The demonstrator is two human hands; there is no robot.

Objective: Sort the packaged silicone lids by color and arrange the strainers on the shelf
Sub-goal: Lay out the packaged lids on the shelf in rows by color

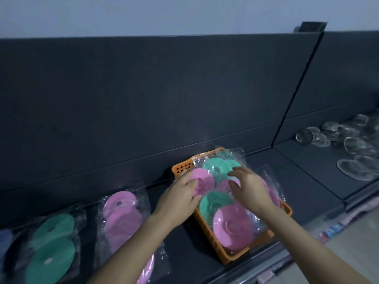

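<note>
Sorting part done: green pile [53, 242] and pink pile [121, 214] laid on shelf [184, 232], mixed lids [231, 226] left in orange basket [181, 168]; left hand [180, 195] pinching pink lid [203, 180], right hand [250, 187] slack-fingered above basket; strainers [348, 144] loose far right, apparently unarranged.

Matt pink silicone lids [121, 214] lie in crinkly glossy clear plastic, the basket [182, 168] is perforated orange plastic, the shelf [184, 242] matt dark.

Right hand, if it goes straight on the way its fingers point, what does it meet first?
Probably the green packaged lid in the orange basket, just beyond the right hand; depth is unclear, so it might pass above it.
</note>
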